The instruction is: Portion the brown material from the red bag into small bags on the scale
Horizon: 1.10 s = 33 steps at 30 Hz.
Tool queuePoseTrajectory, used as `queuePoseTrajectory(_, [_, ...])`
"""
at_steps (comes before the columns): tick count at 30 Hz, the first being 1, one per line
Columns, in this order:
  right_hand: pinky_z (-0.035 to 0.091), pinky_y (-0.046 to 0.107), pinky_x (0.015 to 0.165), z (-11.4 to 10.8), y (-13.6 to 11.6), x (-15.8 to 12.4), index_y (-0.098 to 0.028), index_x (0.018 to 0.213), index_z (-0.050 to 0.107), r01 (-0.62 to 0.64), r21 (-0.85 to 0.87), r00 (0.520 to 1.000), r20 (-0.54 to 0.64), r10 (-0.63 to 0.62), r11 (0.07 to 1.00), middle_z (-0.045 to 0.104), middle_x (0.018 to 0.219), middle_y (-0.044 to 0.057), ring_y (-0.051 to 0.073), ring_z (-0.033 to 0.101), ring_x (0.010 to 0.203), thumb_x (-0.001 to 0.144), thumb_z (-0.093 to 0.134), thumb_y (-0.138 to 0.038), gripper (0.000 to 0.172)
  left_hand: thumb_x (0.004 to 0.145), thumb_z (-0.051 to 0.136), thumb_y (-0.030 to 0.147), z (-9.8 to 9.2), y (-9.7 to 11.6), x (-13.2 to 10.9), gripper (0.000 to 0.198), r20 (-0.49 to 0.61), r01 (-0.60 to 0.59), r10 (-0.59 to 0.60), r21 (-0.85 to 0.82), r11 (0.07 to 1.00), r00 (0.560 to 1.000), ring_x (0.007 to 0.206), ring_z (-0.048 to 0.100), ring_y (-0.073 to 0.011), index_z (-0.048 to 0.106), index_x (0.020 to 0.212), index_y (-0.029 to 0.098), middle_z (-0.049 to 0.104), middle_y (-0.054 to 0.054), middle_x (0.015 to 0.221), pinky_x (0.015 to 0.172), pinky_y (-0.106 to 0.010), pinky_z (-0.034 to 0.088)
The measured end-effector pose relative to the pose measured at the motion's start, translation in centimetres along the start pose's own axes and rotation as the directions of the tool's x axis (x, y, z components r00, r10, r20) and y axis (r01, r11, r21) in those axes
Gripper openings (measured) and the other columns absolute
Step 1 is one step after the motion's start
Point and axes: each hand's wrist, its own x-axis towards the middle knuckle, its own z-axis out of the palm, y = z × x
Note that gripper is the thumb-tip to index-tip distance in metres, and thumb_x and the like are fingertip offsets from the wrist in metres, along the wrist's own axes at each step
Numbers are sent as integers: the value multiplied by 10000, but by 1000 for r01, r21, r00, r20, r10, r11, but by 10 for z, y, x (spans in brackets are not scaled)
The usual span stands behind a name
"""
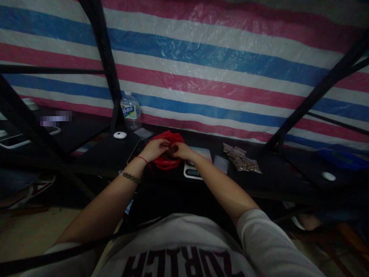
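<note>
A red plastic bag lies open on the black table, with small brown bits inside it. My left hand is over the bag's left side, its fingers curled in and closed. From the right, my right hand reaches into the bag's mouth with fingers bent together at the brown bits. What either hand pinches is too dark and small to make out. Just right of the bag sits a white digital scale, partly covered by my right forearm.
Several filled clear zip bags lie right of the scale, beside a flat clear bag. Behind the red bag are a plastic bottle, another clear bag and a white rounded object. Black metal posts flank the table.
</note>
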Motion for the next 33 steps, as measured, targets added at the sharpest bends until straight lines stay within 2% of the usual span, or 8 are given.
queuePoseTrajectory(3, [417, 194, 591, -7, -4, -7, -130, 933, 650, -7, -66, 999, 44, 10, 998, 683, 812, 27, 126, 604, 683, 645, 668, -138, 289, 791, 527, 264, -4, 8, -4, 310, 29, 12, -19, 241, 970, 999, 963, 644, -201, 686, 1044, 182, 702, -69, 1080, 890, -290, 478])
queuePoseTrajectory(5, [422, 208, 596, -11, -8, -10, -131, 949, 647, -20, -193, 999, 44, 29, 981, 689, 853, 51, 145, 612, 706, 659, 672, -158, 292, 774, 564, 378, -4, 13, -7, 321, 130, 8, -57, 350, 937, 990, 897, 655, -214, 709, 994, 195, 722, -67, 995, 827, -282, 489])
queuePoseTrajectory(8, [438, 245, 637, -14, -13, -14, -121, 945, 659, 22, -428, 998, 61, 4, 903, 695, 898, 105, 194, 628, 767, 694, 650, -162, 254, 700, 616, 515, -1, 20, -11, 413, 253, -8, -122, 457, 889, 960, 811, 662, -230, 730, 926, 189, 727, -84, 902, 754, -281, 495])
queuePoseTrajectory(13, [452, 262, 723, -11, -20, -17, -113, 932, 692, 114, -583, 989, 139, -40, 805, 700, 956, 147, 226, 645, 864, 760, 561, -94, 217, 712, 599, 478, 2, 24, -17, 427, 262, -19, -159, 570, 821, 952, 856, 659, -263, 720, 984, 172, 716, -130, 973, 765, -311, 488])
queuePoseTrajectory(19, [435, 242, 724, -8, -30, -17, -149, 1000, 706, 197, -573, 970, 233, -72, 795, 715, 966, 113, 198, 650, 865, 784, 518, -76, 296, 696, 585, 348, 4, 18, -12, 331, 259, -20, -178, 614, 789, 949, 820, 658, -262, 720, 933, 162, 715, -133, 943, 730, -304, 479])
queuePoseTrajectory(24, [417, 232, 663, -4, -30, -11, -138, 965, 717, 169, -546, 962, 274, -16, 821, 723, 909, 106, 184, 649, 804, 778, 526, -113, 268, 733, 547, 413, 3, 12, -9, 350, 266, -32, -131, 531, 847, 955, 790, 651, -219, 722, 950, 201, 723, -85, 920, 703, -272, 464])
queuePoseTrajectory(29, [406, 209, 628, 1, -13, -4, -156, 960, 717, 132, -380, 977, 207, -54, 916, 725, 884, 68, 161, 643, 774, 749, 586, -145, 249, 729, 569, 448, 1, 5, -6, 319, 208, 30, -140, 460, 888, 968, 770, 647, -192, 740, 875, 221, 734, -47, 845, 687, -242, 455])
queuePoseTrajectory(33, [415, 202, 619, 3, -5, -3, -151, 929, 713, 57, -223, 989, 143, -25, 973, 718, 847, 45, 146, 635, 734, 717, 643, -151, 223, 748, 556, 373, 1, -2, -4, 286, 151, 23, -82, 356, 934, 985, 835, 656, -191, 737, 922, 235, 738, -34, 919, 747, -252, 469])
